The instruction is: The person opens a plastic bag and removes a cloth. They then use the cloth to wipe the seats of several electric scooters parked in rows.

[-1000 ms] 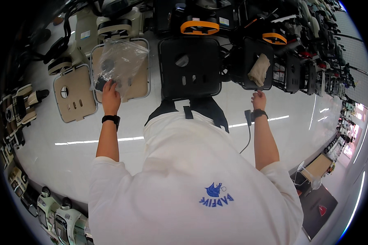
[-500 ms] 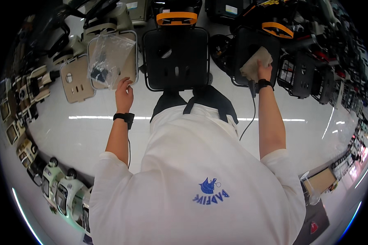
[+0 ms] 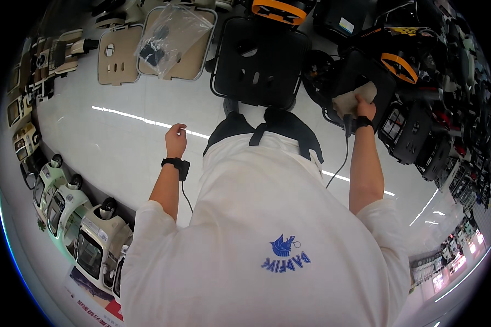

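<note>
My right hand (image 3: 366,109) is closed on a beige cloth (image 3: 355,98), which it presses against a black basket with a tubular rim (image 3: 377,73) on a scooter at the right. My left hand (image 3: 175,140) hangs over the floor at mid-left, fingers loosely bent and apart, holding nothing. Straight ahead is a larger black basket (image 3: 259,62) with a round hole and slots. Beyond my left hand, a tan basket (image 3: 193,54) is partly covered by a crumpled clear plastic bag (image 3: 172,35). Each wrist wears a black band with a cable.
Another tan basket (image 3: 118,57) sits at the far left of the row. Orange hoops (image 3: 280,11) stand behind the black baskets. Scooters line the right side, and pale green and cream vehicles (image 3: 93,248) stand at the lower left. Glossy white floor (image 3: 109,147) lies between.
My view and body have turned toward the right, so the basket row sits higher and further right. My left hand is now away from the tan basket. The cloth stays in my right hand.
</note>
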`<state>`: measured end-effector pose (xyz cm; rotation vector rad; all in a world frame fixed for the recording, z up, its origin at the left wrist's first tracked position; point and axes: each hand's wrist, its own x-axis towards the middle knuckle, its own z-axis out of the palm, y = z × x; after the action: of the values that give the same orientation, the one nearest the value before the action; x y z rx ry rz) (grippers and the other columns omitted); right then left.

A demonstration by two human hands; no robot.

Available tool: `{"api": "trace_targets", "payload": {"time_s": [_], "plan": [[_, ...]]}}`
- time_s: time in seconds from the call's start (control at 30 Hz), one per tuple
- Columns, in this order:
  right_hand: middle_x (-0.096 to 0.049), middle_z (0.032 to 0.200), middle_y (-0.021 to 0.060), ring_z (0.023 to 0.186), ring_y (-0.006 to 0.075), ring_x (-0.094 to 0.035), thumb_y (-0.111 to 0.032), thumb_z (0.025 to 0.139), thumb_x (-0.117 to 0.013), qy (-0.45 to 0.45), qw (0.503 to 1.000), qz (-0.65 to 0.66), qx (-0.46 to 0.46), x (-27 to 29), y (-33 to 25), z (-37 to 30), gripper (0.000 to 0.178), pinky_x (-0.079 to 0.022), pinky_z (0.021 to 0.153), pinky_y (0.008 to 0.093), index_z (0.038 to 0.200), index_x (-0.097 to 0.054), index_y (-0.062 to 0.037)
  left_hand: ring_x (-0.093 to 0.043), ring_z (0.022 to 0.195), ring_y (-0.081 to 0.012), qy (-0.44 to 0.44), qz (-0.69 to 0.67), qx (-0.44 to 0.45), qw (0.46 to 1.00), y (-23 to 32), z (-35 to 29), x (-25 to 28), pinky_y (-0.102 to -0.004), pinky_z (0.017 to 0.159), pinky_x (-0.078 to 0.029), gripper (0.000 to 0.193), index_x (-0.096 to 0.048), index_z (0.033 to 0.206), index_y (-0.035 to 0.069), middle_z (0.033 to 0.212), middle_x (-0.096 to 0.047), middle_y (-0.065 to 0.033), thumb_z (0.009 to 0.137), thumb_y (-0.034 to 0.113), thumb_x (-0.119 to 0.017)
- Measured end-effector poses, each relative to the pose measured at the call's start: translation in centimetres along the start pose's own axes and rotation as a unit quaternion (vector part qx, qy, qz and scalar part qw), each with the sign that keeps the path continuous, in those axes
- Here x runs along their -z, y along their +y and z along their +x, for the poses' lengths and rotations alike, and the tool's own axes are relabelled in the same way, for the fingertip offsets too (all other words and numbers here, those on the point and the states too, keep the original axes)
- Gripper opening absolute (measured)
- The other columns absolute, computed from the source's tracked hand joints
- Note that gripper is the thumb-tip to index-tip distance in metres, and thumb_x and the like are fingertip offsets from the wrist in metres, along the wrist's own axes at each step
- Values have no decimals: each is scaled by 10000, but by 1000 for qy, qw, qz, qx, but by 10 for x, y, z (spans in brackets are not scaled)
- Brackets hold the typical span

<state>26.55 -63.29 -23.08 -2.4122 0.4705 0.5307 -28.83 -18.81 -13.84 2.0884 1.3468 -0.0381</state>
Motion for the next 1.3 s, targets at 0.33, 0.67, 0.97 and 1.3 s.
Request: {"api": "trace_targets", "payload": {"time_s": [0.33, 0.67, 0.97, 1.3], "plan": [[-681, 1355, 257, 1252, 409, -664, -403, 767, -889, -14, 979, 132, 156, -61, -66, -108, 883, -516, 1069, 453, 1426, -553, 81, -758, 865, -262, -67, -95, 47, 992, -95, -11, 2, -370, 804, -582, 186, -761, 1065, 18, 948, -781, -153, 954, 45, -614], [-613, 1429, 349, 1303, 503, -620, -521, 796, -840, -96, 965, -169, 177, -227, -116, -218, 1118, -500, 1112, 517, 1620, -304, 12, -796, 874, -209, -56, -137, 155, 977, -217, -46, 46, -336, 745, -592, 210, -771, 1068, 26, 928, -790, -114, 1005, 50, -572], [-674, 1296, 361, 1206, 521, -665, -437, 860, -783, -89, 947, -198, 236, -271, -146, -273, 1035, -539, 1052, 546, 1657, -250, -44, -788, 788, -223, -52, -141, 249, 957, -312, -105, 50, -338, 706, -587, 203, -775, 1006, 15, 896, -785, -126, 984, 87, -586], [-447, 1460, 437, 1198, 592, -613, -478, 946, -753, -150, 892, -211, 371, -301, -169, -316, 1109, -535, 1048, 539, 1730, -48, -133, -757, 788, -233, -83, -89, 39, 992, -203, 5, 30, -356, 741, -583, 177, -751, 1033, 21, 898, -780, -122, 1005, 77, -586]]}}
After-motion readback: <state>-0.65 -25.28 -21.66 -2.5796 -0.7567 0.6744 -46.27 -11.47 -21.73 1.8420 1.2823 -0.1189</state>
